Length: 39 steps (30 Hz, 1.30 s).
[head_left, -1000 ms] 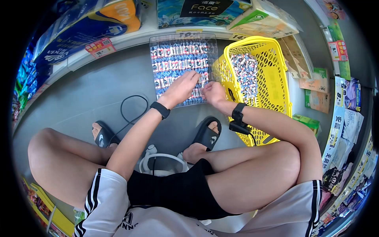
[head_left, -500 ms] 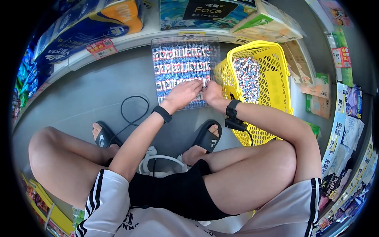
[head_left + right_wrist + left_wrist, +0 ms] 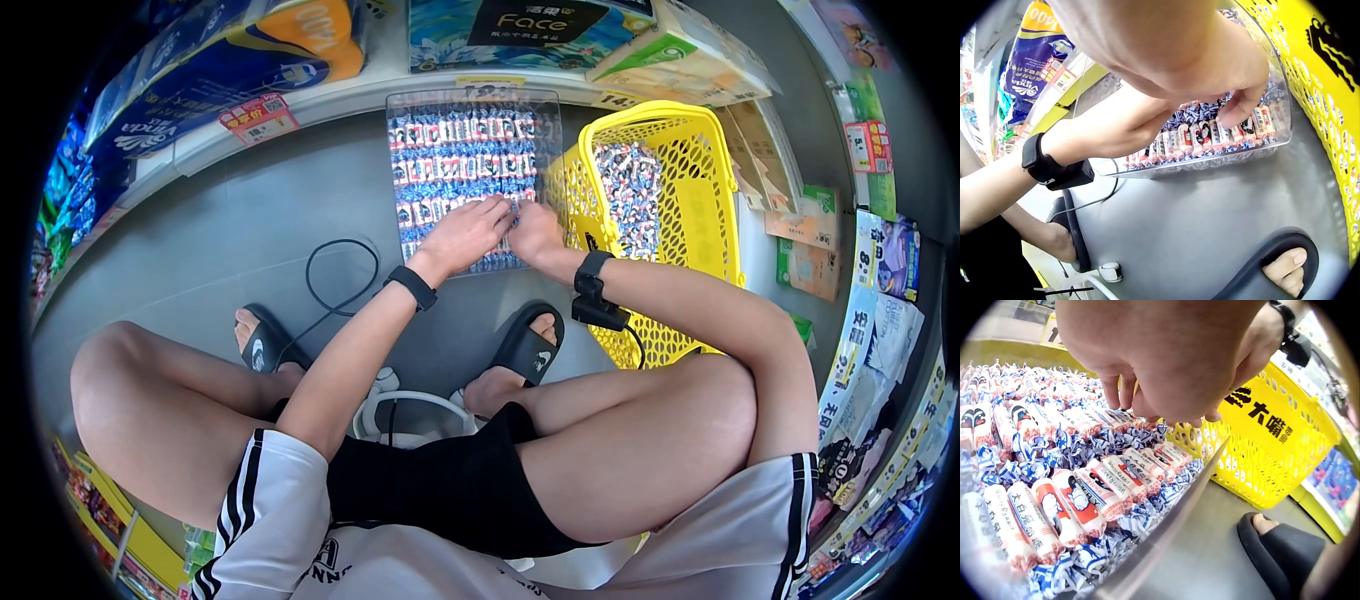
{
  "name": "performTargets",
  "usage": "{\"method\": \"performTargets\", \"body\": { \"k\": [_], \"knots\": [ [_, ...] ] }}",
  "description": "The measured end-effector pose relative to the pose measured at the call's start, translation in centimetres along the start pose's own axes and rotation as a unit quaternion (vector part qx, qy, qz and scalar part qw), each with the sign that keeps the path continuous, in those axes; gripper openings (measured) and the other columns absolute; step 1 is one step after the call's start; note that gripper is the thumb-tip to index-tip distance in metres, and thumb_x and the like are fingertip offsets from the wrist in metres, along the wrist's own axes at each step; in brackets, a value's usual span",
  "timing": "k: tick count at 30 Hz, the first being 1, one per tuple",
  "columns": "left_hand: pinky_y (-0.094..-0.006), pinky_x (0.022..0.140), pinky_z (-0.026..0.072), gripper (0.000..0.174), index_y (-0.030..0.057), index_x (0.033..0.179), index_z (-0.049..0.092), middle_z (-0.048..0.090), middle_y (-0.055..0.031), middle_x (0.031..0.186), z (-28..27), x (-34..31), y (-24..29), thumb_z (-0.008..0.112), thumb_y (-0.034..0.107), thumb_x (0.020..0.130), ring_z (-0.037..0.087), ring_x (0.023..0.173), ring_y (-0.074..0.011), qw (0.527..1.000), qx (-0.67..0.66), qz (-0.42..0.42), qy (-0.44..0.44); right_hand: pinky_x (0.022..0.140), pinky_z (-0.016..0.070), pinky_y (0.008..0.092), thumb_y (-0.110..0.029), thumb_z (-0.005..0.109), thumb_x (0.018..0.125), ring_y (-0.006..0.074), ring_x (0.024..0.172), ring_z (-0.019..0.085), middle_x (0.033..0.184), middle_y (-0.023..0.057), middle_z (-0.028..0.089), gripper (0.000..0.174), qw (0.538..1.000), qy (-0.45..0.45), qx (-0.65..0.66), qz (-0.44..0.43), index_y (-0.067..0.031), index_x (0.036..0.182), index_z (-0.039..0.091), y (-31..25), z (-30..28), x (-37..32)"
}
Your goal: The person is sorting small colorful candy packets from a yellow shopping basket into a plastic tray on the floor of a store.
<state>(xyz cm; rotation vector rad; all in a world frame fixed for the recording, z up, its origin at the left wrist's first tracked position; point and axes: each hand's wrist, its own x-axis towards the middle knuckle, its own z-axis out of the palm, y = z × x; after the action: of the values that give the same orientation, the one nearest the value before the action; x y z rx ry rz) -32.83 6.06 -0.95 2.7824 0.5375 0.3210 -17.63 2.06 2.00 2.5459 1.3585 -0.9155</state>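
White Rabbit candies (image 3: 1113,481) in white, red and blue wrappers stand packed in rows inside a clear plastic box (image 3: 395,225). My left hand (image 3: 468,235) reaches over the nearer rows, palm down, its fingers slanting to the candies. Beside it, my right hand (image 3: 538,233) bends down at the box's right side, fingertips close to the left ones. In the right wrist view, a fingertip (image 3: 1230,117) of the right hand reaches down at the candies; I cannot tell whether it pinches one. The palm hides its other fingers.
A yellow basket (image 3: 690,350) with a heap of loose candies (image 3: 628,190) stands to the box's right. Tissue packs (image 3: 535,25) line the shelf behind. A black cable (image 3: 318,290) loops over the floor near my slippered feet (image 3: 540,330).
My right hand has moved in slightly towards the box and the left hand. The left hand stays over the same rows. The basket and box shift slightly in view.
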Motion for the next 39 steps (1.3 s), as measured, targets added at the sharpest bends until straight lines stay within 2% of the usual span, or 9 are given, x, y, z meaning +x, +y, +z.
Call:
{"method": "performTargets", "body": {
  "k": [4,7,11,15,18,20,29,32,39],
  "knots": [
    [-0.0378,0.11,0.0465,0.043,-0.0006,0.132,0.06,0.056,-0.0117,0.144,0.1,-0.1,0.0,0.058,0.013,0.091,0.05,0.139,-0.0265,1.0,0.022,0.008,-0.011,0.094,0.0552,0.0481,-0.016,0.068,0.088,0.0387,0.106,0.07,0.109,0.0244,0.073,0.036,0.999,0.026,0.002,-0.037,-0.0099,0.123,0.068,0.3,0.4,-0.3],
    [-0.0385,0.113,0.0446,0.045,0.0006,0.135,0.059,0.054,-0.0111,0.148,0.6,-0.2,0.0,0.059,0.014,0.092,0.048,0.141,-0.0265,0.999,0.031,0.01,-0.017,0.094,0.0548,0.0484,-0.014,0.068,0.087,0.0397,0.107,0.07,0.109,0.0264,0.072,0.036,1.0,-0.017,0.006,-0.02,-0.0073,0.122,0.068,0.5,-0.1,0.4],
    [-0.0384,0.113,0.0438,0.047,0.0027,0.138,0.057,0.053,-0.0109,0.149,0.5,-0.4,0.1,0.059,0.016,0.093,0.046,0.143,-0.0268,1.0,0.017,0.003,-0.021,0.096,0.054,0.048,-0.011,0.067,0.086,0.0408,0.108,0.069,0.109,0.0272,0.072,0.036,0.998,-0.009,0.052,-0.016,-0.004,0.122,0.068,0.9,-0.7,0.1],
    [-0.0381,0.114,0.0435,0.048,0.0034,0.139,0.057,0.052,-0.0109,0.15,0.5,-0.2,0.3,0.059,0.015,0.093,0.045,0.144,-0.0273,0.999,0.031,0.004,-0.036,0.098,0.0534,0.0464,-0.008,0.065,0.086,0.0415,0.111,0.068,0.113,0.0278,0.071,0.041,0.998,-0.037,0.04,-0.036,-0.0016,0.126,0.066,1.0,-0.8,-0.1],
    [-0.0356,0.11,0.0461,0.049,-0.001,0.139,0.055,0.056,-0.0114,0.144,0.5,-0.3,0.3,0.056,0.012,0.092,0.05,0.138,-0.0258,0.999,0.051,0.017,-0.007,0.099,0.053,0.0454,-0.008,0.064,0.086,0.0412,0.113,0.068,0.116,0.0276,0.07,0.046,0.998,-0.043,0.047,-0.03,-0.0017,0.131,0.065,0.7,-0.9,-0.4],
    [-0.037,0.115,0.0429,0.05,0.0018,0.142,0.055,0.051,-0.0109,0.152,0.6,-0.2,0.5,0.057,0.011,0.092,0.044,0.145,-0.0271,0.998,0.036,-0.003,-0.052,0.1,0.0528,0.0451,-0.008,0.063,0.086,0.041,0.114,0.067,0.118,0.0275,0.07,0.047,0.997,-0.05,0.057,-0.026,-0.0018,0.133,0.064,0.6,-1.2,-0.6],
    [-0.0365,0.114,0.044,0.049,0.0014,0.138,0.056,0.05,-0.0111,0.152,0.7,-0.4,0.5,0.062,0.014,0.091,0.044,0.145,-0.0267,0.999,0.036,-0.002,-0.035,0.1,0.0526,0.0473,-0.009,0.06,0.087,0.0436,0.114,0.067,0.116,0.0282,0.07,0.044,0.996,-0.069,0.053,-0.029,-0.0004,0.13,0.063,0.7,-1.3,-0.3],
    [-0.0369,0.114,0.0444,0.049,0.001,0.137,0.056,0.048,-0.0114,0.153,0.4,-0.4,0.7,0.064,0.014,0.09,0.043,0.145,-0.027,0.999,0.026,0.001,-0.045,0.098,0.0525,0.0489,-0.009,0.059,0.088,0.0449,0.112,0.066,0.115,0.0287,0.07,0.043,0.995,-0.062,0.041,-0.07,-0.0011,0.13,0.062,1.1,-0.9,-0.1],
    [-0.0369,0.114,0.044,0.054,0.0007,0.138,0.055,0.047,-0.012,0.154,-0.4,-0.7,0.7,0.067,0.01,0.086,0.042,0.146,-0.0282,0.999,0.018,0.004,-0.045,0.098,0.0528,0.0491,-0.008,0.059,0.086,0.045,0.111,0.067,0.114,0.0317,0.069,0.038,0.994,-0.057,0.023,-0.093,0.0063,0.122,0.061,1.2,-0.5,-0.6]
  ]
}}
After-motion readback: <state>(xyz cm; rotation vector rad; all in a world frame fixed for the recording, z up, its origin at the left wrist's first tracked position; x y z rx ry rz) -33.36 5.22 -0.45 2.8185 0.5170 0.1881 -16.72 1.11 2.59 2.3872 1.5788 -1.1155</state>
